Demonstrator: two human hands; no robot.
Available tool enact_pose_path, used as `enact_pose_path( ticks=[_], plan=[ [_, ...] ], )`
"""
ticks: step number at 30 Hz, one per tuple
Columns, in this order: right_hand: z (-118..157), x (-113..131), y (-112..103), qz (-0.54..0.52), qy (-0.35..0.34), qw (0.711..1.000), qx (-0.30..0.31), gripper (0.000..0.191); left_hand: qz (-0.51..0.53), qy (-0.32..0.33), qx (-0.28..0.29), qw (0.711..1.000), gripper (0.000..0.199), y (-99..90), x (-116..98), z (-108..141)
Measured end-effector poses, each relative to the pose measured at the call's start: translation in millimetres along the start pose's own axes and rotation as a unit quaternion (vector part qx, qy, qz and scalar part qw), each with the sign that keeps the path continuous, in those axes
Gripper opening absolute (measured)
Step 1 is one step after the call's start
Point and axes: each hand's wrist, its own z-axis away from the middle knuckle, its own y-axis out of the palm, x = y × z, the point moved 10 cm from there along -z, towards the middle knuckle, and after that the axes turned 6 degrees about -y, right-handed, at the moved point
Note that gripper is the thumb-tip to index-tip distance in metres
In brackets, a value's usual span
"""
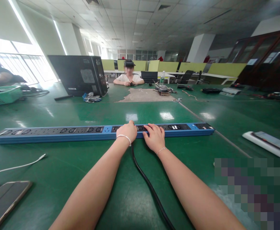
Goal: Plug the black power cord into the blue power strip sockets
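Note:
A long blue power strip [58,138] with a row of black sockets lies across the green table in front of me. My left hand [126,131] is closed at the middle of the strip, on the end of a thick black power cord [143,174]. The cord's plug is hidden under the fingers, so I cannot tell whether it sits in a socket. Just to the right, my right hand [155,137] rests on the strip's top with its fingers apart, touching the sockets. From the left hand the cord runs down between my forearms toward the near edge.
A black computer case [78,75] and gloves [92,97] stand beyond the strip, left of a seated person [130,78]. A phone [7,201] and white cable [17,166] lie near left. A white device [267,143] lies at right; a green basket [3,95] is far left.

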Motion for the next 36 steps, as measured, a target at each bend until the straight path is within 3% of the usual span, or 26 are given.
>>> enact_pose_path(
  ticks=[4,7,9,12,15,21,27,32,36],
  plan=[
    [-0.3,-0.8,1.5,0.0,0.004,1.0,0.008,0.034,0.012,-0.004,0.003,1.0,0.035,1.9,0.7,-2.2],
    [-0.4,-1.0,2.3,-0.003,0.005,1.0,0.009,0.034,0.028,-0.011,-0.007,1.0,0.035,-10.7,-1.3,1.0],
    [-0.4,-1.2,2.6,-0.003,0.006,1.0,0.008,0.034,0.058,-0.02,-0.045,0.997,0.036,-35.4,-3.0,7.9],
    [-0.2,-1.2,3.1,0.002,0.005,1.0,0.008,0.034,0.122,0.008,-0.148,0.981,0.037,-87.6,-8.6,24.8],
    [0.0,-0.6,3.6,0.005,0.003,1.0,0.011,0.035,0.149,0.02,-0.156,0.976,0.036,-109.8,-0.6,30.0],
    [-0.6,0.4,2.4,0.008,-0.001,1.0,0.01,0.034,0.154,-0.032,-0.128,0.979,0.035,-110.1,58.5,12.2],
    [-0.6,-0.6,1.1,0.003,-0.002,1.0,0.001,0.034,0.191,-0.048,-0.023,0.98,0.04,-87.5,100.0,-1.6],
    [-0.5,-0.9,1.8,0.0,-0.004,1.0,0.0,0.034,0.038,-0.078,-0.045,0.995,0.039,-89.4,125.7,-18.5],
    [-0.6,-1.1,1.9,-0.001,-0.006,1.0,-0.001,0.034,-0.04,-0.072,0.014,0.997,0.038,-69.8,131.0,-32.6]
  ],
)
